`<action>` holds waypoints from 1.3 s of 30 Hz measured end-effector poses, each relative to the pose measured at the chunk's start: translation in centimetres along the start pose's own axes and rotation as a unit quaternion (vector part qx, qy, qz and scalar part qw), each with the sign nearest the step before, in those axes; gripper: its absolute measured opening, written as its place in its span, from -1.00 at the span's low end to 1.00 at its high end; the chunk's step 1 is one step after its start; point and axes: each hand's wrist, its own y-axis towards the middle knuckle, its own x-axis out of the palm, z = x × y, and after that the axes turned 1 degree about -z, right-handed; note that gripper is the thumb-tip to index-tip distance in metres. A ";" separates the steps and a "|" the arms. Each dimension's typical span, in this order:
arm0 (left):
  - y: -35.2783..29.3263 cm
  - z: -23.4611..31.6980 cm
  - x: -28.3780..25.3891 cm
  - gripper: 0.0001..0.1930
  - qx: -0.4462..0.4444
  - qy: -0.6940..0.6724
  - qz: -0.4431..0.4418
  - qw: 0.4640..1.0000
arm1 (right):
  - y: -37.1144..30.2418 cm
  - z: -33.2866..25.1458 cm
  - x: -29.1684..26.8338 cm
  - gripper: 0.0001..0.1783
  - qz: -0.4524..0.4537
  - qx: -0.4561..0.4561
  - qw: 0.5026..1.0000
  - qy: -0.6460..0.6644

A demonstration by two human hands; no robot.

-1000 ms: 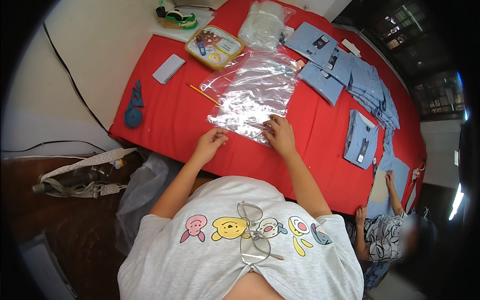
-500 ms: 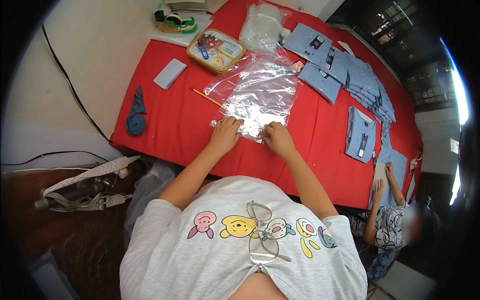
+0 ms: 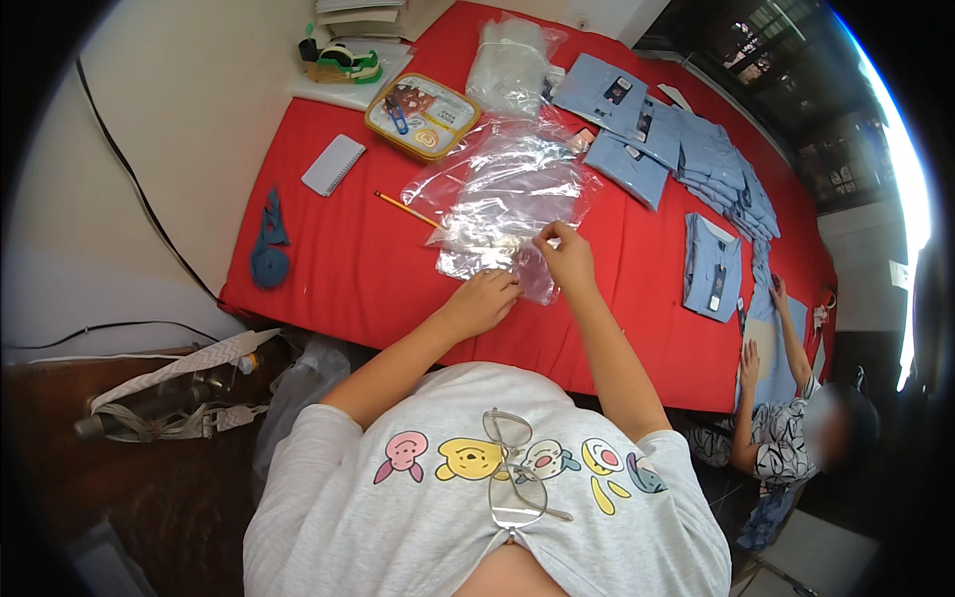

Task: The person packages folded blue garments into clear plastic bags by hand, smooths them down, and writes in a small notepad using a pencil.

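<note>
A clear plastic bag [image 3: 517, 189] lies flat and shiny on the red-covered table in front of me. My left hand [image 3: 487, 300] is at its near edge, fingers curled down onto the film. At the bag's right side, my right hand [image 3: 567, 256] is raised slightly, thumb and fingertips pinching the plastic. Left of the bag lies a yellow pencil [image 3: 406, 208], its tip end under or against the film. More loose clear film spreads toward the far side.
Around the bag are a yellow-rimmed tub [image 3: 423, 117], a notebook [image 3: 333, 165], a green tape dispenser [image 3: 348, 66], a blue fabric roll [image 3: 269, 266] and bundled plastic bags [image 3: 507, 65]. Folded blue shirts [image 3: 711, 267] fill the right, where a co-worker's hands [image 3: 751, 366] handle a card.
My left hand has shifted right along the near edge. My right hand has risen and moved slightly farther away, with the bag's lower right side lifting. The co-worker's hands moved apart.
</note>
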 end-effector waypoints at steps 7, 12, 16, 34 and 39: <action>7.3 -1.8 1.2 -0.09 -0.193 0.129 -0.111 0.966 | -5.9 -1.8 -11.7 -0.82 0.129 -0.044 0.977 0.164; 12.3 2.5 1.6 0.35 0.059 -0.378 0.105 0.918 | -13.4 -2.1 -20.5 -0.78 0.117 0.026 0.929 0.349; 17.2 10.3 1.4 0.40 0.104 -0.225 0.131 0.960 | -18.0 -3.3 -27.0 -0.72 0.182 0.036 0.840 0.510; 18.8 22.8 18.2 -0.10 -0.070 -0.768 -0.127 0.624 | -26.2 6.4 -28.2 -0.45 -0.193 0.189 0.598 0.755; 18.0 24.9 19.4 -0.21 -0.030 -0.856 -0.165 0.490 | -27.2 11.8 -32.4 -0.74 -0.077 0.166 0.609 0.771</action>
